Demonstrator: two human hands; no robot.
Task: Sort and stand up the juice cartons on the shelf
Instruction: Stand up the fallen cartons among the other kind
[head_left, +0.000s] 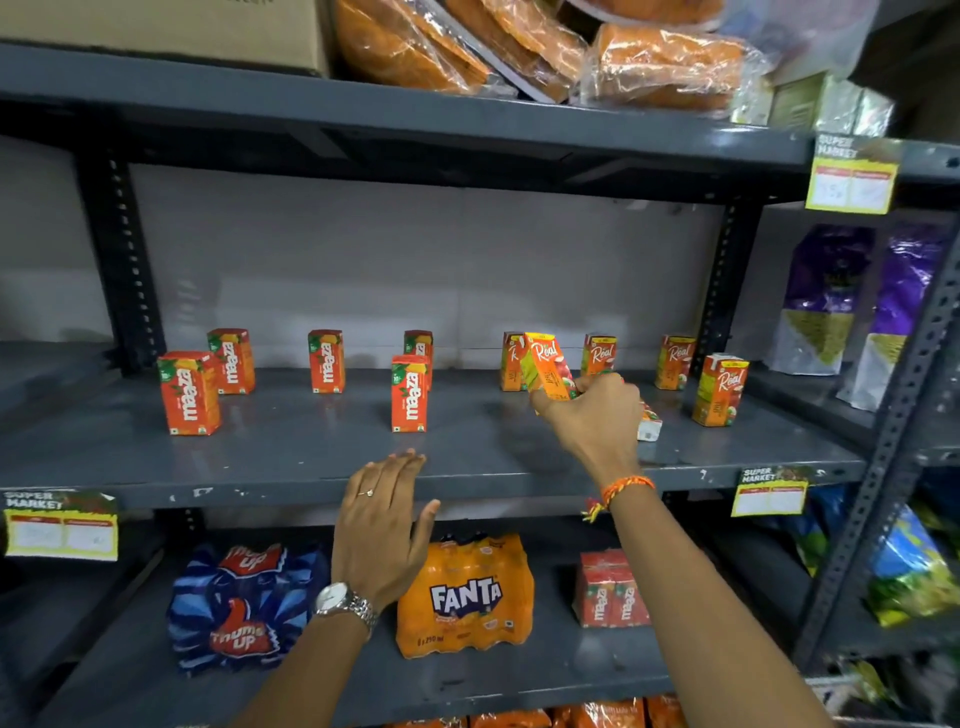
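The right hand (592, 415) grips a carton (548, 366) tilted toward eleven o'clock; the left hand (382, 525), fingers apart, hovers at seven o'clock.

Right hand grips a tilted Real carton over the grey shelf

The right hand (589, 415) holds a tilted Real carton (548, 366) above the shelf (291, 457); another carton (649, 423) lies beneath it. 5 Maaza cartons (189, 392) stand upright at left, 4 Real cartons (721, 389) at right. The left hand (382, 525) hovers, fingers spread, at the shelf edge.
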